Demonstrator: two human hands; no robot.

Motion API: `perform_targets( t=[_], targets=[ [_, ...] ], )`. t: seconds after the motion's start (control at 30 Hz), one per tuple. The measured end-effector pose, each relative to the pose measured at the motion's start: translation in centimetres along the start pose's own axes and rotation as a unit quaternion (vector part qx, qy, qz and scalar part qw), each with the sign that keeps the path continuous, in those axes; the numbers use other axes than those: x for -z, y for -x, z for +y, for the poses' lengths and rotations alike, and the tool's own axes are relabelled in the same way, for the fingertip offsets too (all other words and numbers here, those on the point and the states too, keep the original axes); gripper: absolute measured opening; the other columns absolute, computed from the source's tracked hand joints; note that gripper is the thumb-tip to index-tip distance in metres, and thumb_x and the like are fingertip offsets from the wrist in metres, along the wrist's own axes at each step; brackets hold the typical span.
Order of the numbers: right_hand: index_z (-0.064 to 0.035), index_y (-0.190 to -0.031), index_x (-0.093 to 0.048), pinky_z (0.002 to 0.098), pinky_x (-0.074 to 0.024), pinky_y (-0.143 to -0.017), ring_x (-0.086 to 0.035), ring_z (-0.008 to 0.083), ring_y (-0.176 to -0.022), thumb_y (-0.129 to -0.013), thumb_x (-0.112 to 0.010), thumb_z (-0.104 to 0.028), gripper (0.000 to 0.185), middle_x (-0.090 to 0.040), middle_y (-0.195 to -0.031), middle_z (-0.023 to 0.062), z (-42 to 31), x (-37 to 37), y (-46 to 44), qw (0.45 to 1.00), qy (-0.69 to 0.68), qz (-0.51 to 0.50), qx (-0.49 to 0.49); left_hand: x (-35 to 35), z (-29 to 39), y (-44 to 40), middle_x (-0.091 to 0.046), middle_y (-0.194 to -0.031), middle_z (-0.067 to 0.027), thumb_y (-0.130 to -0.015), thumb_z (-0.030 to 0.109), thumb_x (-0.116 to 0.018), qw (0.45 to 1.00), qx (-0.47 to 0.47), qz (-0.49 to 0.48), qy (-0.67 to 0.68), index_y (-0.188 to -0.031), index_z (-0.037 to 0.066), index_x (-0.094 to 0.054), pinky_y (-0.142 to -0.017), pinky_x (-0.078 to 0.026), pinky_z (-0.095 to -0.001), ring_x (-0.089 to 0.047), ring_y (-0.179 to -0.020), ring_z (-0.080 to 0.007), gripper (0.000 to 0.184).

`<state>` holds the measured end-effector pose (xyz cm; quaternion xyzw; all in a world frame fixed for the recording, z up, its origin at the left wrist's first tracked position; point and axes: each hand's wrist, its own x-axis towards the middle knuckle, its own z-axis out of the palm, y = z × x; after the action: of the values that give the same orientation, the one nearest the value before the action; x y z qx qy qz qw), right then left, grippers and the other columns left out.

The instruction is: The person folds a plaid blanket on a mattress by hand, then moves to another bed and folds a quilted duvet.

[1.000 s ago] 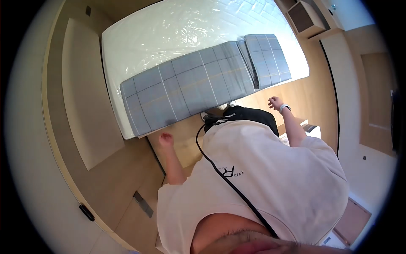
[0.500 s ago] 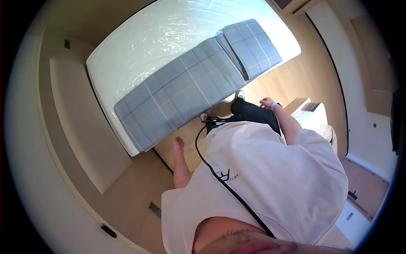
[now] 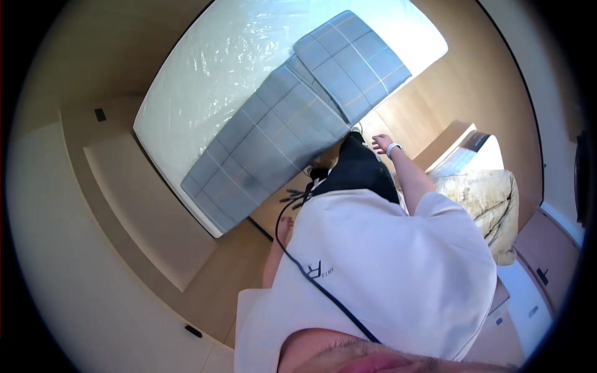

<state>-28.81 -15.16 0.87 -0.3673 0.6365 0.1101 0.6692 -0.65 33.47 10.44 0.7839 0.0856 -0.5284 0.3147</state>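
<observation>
My left hand (image 3: pixel 285 229) hangs beside the shirt, near the cable, its fingers loosely extended and nothing visible in it. My right hand (image 3: pixel 382 144), with a light band at the wrist, is held low beside the dark trousers (image 3: pixel 357 168). Its fingers are apart and empty. In front of me lies a grey-blue checked pad (image 3: pixel 267 143) on a plastic-wrapped mattress (image 3: pixel 193 93). A folded checked piece (image 3: pixel 354 65) rests at its right end. Neither hand touches them. A black cable (image 3: pixel 323 292) runs down over the white shirt (image 3: pixel 385 267).
Wooden floor (image 3: pixel 460 74) shows right of the mattress. On the right are an open-looking box (image 3: pixel 444 146) and a stained beige cloth or garment (image 3: pixel 491 205). A wood-toned panel (image 3: pixel 143 211) stands at the left. A pinkish panel with a dark handle (image 3: pixel 550 261) is at the lower right.
My view has turned, so the mattress and pad appear steeper. My left hand has come closer to the shirt. More of the beige cloth shows at the right.
</observation>
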Motion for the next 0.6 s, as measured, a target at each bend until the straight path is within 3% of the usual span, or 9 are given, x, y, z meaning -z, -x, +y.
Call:
perform_targets(
  t=[0.17,0.33,0.4,0.43,0.53,0.57,0.6],
  targets=[
    [-0.0090,-0.126,-0.052,0.0404,-0.0497,-0.083,-0.058,0.0198,-0.106,-0.088,-0.059,-0.039,0.049,-0.058,-0.119,0.0066,-6.1,2.9,-6.1,0.989,-0.147,-0.027,0.014,-4.5,2.1,5.0,-0.060,-0.073,-0.0053,-0.090,0.025,-0.054,0.999,0.045,0.010,-0.011,-0.089,0.004,-0.060,-0.058,-0.045,-0.0280,-0.058,-0.064,-0.0160,0.022],
    [-0.0106,-0.129,-0.046,0.0438,-0.0437,-0.093,-0.048,0.0224,-0.116,-0.079,-0.068,-0.046,0.065,-0.050,-0.127,0.0092,-11.3,3.3,-9.2,0.956,-0.273,-0.100,-0.048,-9.1,2.9,9.4,-0.060,-0.072,-0.0053,-0.090,0.025,-0.054,0.996,0.080,0.034,0.004,-0.089,0.004,-0.061,-0.059,-0.045,-0.0281,-0.057,-0.063,-0.0160,0.022],
    [-0.0112,-0.133,-0.041,0.0454,-0.0414,-0.095,-0.042,0.0248,-0.119,-0.076,-0.071,-0.048,0.074,-0.045,-0.131,0.0102,-12.4,3.1,-9.6,0.940,-0.333,-0.032,-0.068,-11.0,3.0,10.5,-0.060,-0.072,-0.0053,-0.090,0.025,-0.054,0.995,0.091,0.040,0.016,-0.089,0.003,-0.061,-0.059,-0.045,-0.0281,-0.057,-0.063,-0.0159,0.022],
    [-0.0123,-0.134,-0.041,0.0463,-0.0395,-0.096,-0.036,0.0262,-0.125,-0.074,-0.072,-0.051,0.078,-0.041,-0.135,0.0106,-12.9,3.0,-9.7,0.927,-0.366,-0.052,-0.061,-11.9,3.0,10.9,-0.060,-0.072,-0.0053,-0.090,0.025,-0.054,0.994,0.095,0.042,0.021,-0.089,0.003,-0.061,-0.059,-0.045,-0.0282,-0.057,-0.063,-0.0159,0.023],
    [-0.0091,-0.130,-0.048,0.0423,-0.0377,-0.097,-0.044,0.0253,-0.119,-0.074,-0.071,-0.051,0.074,-0.047,-0.130,0.0113,-13.9,3.4,-9.6,0.929,-0.361,-0.039,-0.073,-14.1,3.1,11.7,-0.060,-0.072,-0.0053,-0.090,0.025,-0.054,0.994,0.101,0.040,0.028,-0.089,0.003,-0.061,-0.059,-0.045,-0.0282,-0.057,-0.063,-0.0159,0.023],
    [-0.0112,-0.122,-0.054,0.0388,-0.0440,-0.086,-0.052,0.0220,-0.109,-0.078,-0.067,-0.051,0.061,-0.058,-0.115,0.0083,-14.9,3.9,-8.8,0.939,-0.338,-0.030,-0.057,-14.5,3.4,11.6,-0.060,-0.072,-0.0053,-0.090,0.025,-0.054,0.994,0.101,0.038,0.029,-0.089,0.003,-0.061,-0.059,-0.046,-0.0282,-0.057,-0.063,-0.0159,0.023],
    [-0.0112,-0.122,-0.054,0.0388,-0.0440,-0.086,-0.052,0.0220,-0.109,-0.078,-0.067,-0.051,0.061,-0.058,-0.115,0.0083,-15.9,4.6,-8.4,0.939,-0.338,-0.030,-0.055,-14.9,3.5,11.5,-0.060,-0.071,-0.0053,-0.090,0.025,-0.054,0.994,0.100,0.036,0.029,-0.089,0.003,-0.061,-0.060,-0.046,-0.0282,-0.057,-0.063,-0.0159,0.023]
  ],
)
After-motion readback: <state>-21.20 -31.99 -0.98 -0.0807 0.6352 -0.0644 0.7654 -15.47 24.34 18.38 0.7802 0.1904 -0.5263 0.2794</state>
